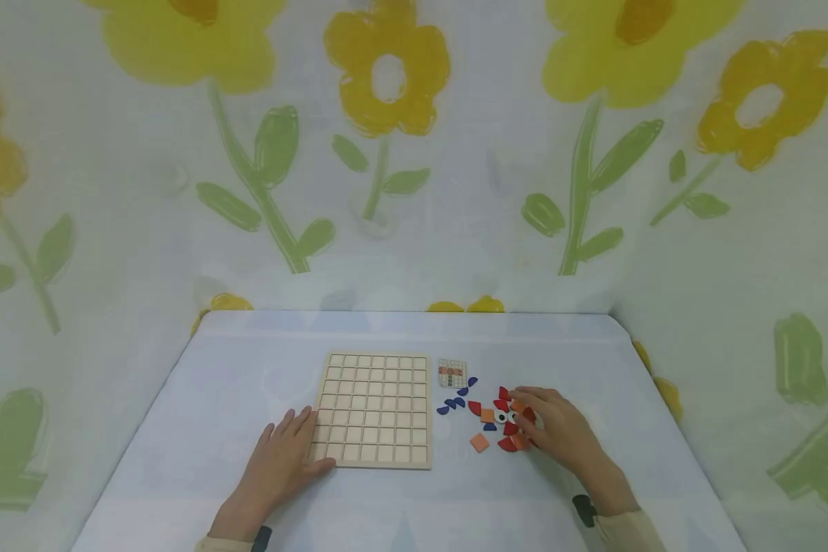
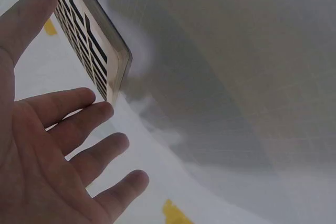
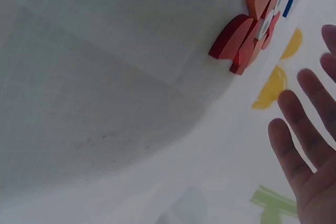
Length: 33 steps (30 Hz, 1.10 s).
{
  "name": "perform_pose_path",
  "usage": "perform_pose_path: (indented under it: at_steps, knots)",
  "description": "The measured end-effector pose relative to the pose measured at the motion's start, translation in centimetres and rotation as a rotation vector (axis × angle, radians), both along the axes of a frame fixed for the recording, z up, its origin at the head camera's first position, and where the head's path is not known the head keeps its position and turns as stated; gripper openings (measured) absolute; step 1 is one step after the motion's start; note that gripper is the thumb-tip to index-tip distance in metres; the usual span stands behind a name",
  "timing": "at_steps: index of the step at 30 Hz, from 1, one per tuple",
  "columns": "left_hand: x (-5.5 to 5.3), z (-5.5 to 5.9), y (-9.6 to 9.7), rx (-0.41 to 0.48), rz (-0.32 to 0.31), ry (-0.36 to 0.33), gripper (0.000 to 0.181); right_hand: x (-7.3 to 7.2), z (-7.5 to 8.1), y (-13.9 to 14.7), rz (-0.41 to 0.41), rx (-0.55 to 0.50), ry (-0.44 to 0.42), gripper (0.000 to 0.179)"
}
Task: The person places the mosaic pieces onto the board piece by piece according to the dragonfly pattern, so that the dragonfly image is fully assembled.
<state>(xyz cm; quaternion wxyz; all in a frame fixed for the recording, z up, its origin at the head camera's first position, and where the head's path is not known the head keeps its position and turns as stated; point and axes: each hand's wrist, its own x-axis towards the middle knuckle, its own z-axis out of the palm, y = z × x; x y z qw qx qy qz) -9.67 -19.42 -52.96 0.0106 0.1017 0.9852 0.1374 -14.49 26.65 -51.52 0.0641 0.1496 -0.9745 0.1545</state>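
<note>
A square wooden grid board (image 1: 374,410) lies on the table. My left hand (image 1: 279,468) rests at its left side, fingers spread and thumb by the near corner; the left wrist view shows the board's edge (image 2: 120,72) beside the extended fingers. To the right of the board my right hand (image 1: 559,433) hovers over a small pile of flat pieces, its fingers loosely bent with nothing visibly held. The pile has red curved pieces (image 1: 507,444), orange squares (image 1: 479,442) and round white eye pieces (image 1: 500,417). Fingers hide part of the pile.
A small printed pattern card (image 1: 452,373) lies by the board's upper right corner. Several blue half-round pieces (image 1: 451,403) are scattered between board and pile. A flower-printed cloth wall (image 1: 455,253) stands behind the white table (image 1: 262,360) and along both sides.
</note>
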Motion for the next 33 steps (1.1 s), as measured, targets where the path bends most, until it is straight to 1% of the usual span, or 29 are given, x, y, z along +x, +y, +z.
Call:
perform_pose_path:
  at_steps: [6, 8, 12, 14, 20, 24, 29, 33]
  knots:
    - [0.0, 0.1, -0.1, 0.009, 0.014, -0.048, 0.093, -0.8, -0.2, -1.3, 0.002, 0.023, -0.110, 0.037]
    - [0.1, 0.0, -0.1, 0.014, 0.019, -0.069, 0.094, -1.1, -0.4, -1.7, 0.009, 0.053, -0.130, 0.035]
    - [0.1, -0.2, 0.1, 0.024, 0.031, -0.101, 0.095, -1.5, -0.5, -2.4, 0.019, 0.127, -0.136, 0.030]
    - [0.1, -0.4, 0.2, 0.022, 0.036, -0.108, 0.095, -1.6, -0.6, -2.6, 0.015, 0.146, -0.140, 0.028]
    - [0.3, -0.6, 0.3, 0.010, 0.050, -0.098, 0.093, -1.7, -0.5, -3.4, -0.017, 0.124, -0.178, 0.024]
    - [0.3, -0.5, 0.3, 0.004, 0.046, -0.084, 0.092, -1.9, -0.5, -3.7, -0.032, 0.129, -0.184, 0.020]
    - [0.3, -0.5, 0.4, -0.013, 0.047, -0.079, 0.088, -2.2, -0.5, -4.0, -0.027, 0.151, -0.169, 0.016]
    - [0.3, -0.3, 0.5, 0.003, 0.037, -0.079, 0.086, -2.4, -0.5, -4.0, -0.027, 0.192, -0.139, 0.015]
